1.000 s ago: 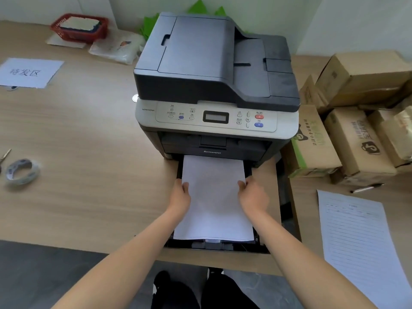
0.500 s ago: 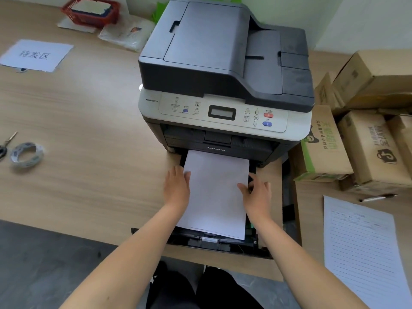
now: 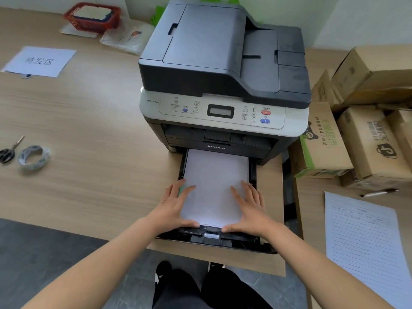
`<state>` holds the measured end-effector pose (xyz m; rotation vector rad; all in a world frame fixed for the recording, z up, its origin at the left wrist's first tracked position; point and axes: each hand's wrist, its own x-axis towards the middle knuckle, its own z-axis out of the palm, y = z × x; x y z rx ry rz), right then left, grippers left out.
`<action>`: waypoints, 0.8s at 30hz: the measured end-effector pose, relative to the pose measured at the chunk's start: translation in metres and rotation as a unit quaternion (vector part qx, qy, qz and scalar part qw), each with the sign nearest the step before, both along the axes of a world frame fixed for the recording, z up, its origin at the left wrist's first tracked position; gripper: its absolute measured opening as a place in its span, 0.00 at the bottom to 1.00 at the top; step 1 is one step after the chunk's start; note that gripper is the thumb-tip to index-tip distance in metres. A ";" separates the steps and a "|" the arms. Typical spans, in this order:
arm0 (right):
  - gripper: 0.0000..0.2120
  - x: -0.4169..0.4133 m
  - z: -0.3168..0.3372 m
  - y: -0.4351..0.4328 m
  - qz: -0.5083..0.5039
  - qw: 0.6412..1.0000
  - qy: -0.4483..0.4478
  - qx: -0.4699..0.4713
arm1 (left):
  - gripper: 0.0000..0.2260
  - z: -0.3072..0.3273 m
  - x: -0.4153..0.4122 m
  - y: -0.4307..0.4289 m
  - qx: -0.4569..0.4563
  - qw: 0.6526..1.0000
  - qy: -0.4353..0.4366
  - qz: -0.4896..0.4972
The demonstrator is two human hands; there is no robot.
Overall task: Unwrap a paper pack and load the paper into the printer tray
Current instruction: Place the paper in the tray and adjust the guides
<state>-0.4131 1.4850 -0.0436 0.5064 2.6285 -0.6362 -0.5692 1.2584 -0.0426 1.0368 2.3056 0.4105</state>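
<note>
2 bare hands lie flat on the white paper stack (image 3: 215,186) that sits in the pulled-out printer tray (image 3: 253,172). The left hand (image 3: 176,206) rests along the stack's left edge, fingers (image 3: 189,188) spread open and pointing toward the printer (image 3: 223,70), thumb curled round the near left corner; it grips nothing. The right hand (image 3: 250,208) mirrors it on the right edge, fingers spread flat on the sheet, thumb at the near right corner, also holding nothing. The paper's far end runs under the printer's front opening, and its near end stops just short of the tray's front rail. The tray juts out past the wooden bench (image 3: 89,152) edge. On the bench to the left lie scissors (image 3: 7,151) just beside a tape roll (image 3: 33,157), with a labelled sheet (image 3: 39,61) and a red basket (image 3: 92,17) farther back. To the right stand cardboard boxes (image 3: 365,139), with a pen (image 3: 379,192) and a lined form (image 3: 365,246) nearer.
</note>
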 end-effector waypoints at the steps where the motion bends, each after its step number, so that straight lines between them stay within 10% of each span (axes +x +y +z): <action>1: 0.62 0.001 0.000 0.001 0.003 1.000 -0.002 0.009 | 0.48 0.000 -0.002 0.000 -0.006 1.000 0.014 -0.005; 12: 0.56 0.003 0.008 0.001 -0.009 0.999 0.006 0.053 | 0.44 0.001 0.002 0.003 -0.060 0.977 0.198 -0.053; 18: 0.16 0.020 0.028 0.019 -0.272 0.951 0.114 -0.091 | 0.24 0.013 0.016 -0.013 0.026 0.987 0.104 0.120; 24: 0.14 0.029 0.032 0.014 -0.302 0.940 0.031 -0.158 | 0.18 0.016 0.023 -0.012 0.084 0.977 0.040 0.193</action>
